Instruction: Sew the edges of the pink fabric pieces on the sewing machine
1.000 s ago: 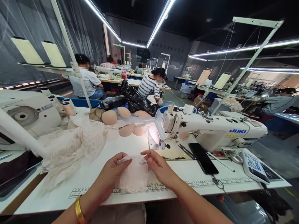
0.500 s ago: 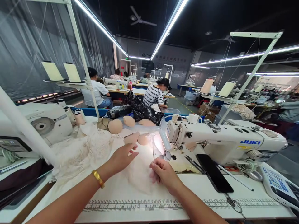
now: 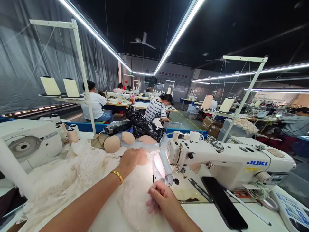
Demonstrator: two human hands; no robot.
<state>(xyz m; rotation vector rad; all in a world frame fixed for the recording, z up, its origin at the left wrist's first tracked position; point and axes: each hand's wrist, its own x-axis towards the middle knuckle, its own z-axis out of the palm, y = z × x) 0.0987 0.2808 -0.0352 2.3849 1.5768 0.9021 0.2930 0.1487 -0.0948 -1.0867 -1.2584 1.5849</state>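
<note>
My left hand (image 3: pixel 131 161), a gold bangle at its wrist, reaches forward over the beige moulded bra cups. Its fingers stretch out over a cup (image 3: pixel 143 159) and partly cover it; no clear grip shows. My right hand (image 3: pixel 160 201) is closed, thumb against forefinger, on the edge of a sheer cream fabric piece (image 3: pixel 135 193). Its lower fingers show faintly through that fabric. More bra cups (image 3: pixel 112 144) lie behind my left hand. A sewing machine (image 3: pixel 217 158) stands to the right, its lamp lit beside the needle area.
Cream lace fabric (image 3: pixel 72 164) is heaped at the left, beside another machine (image 3: pixel 31 138). Tweezers (image 3: pixel 201 190), a black phone (image 3: pixel 223 201) and a white stick (image 3: pixel 248 206) lie at the right. A black plastic bag (image 3: pixel 145 124) sits behind the cups. Co-workers sit beyond.
My left hand has moved forward onto the bra cups. My right hand stays closed on the sheer fabric. The camera view has tilted upward, and the table ruler is out of sight.
</note>
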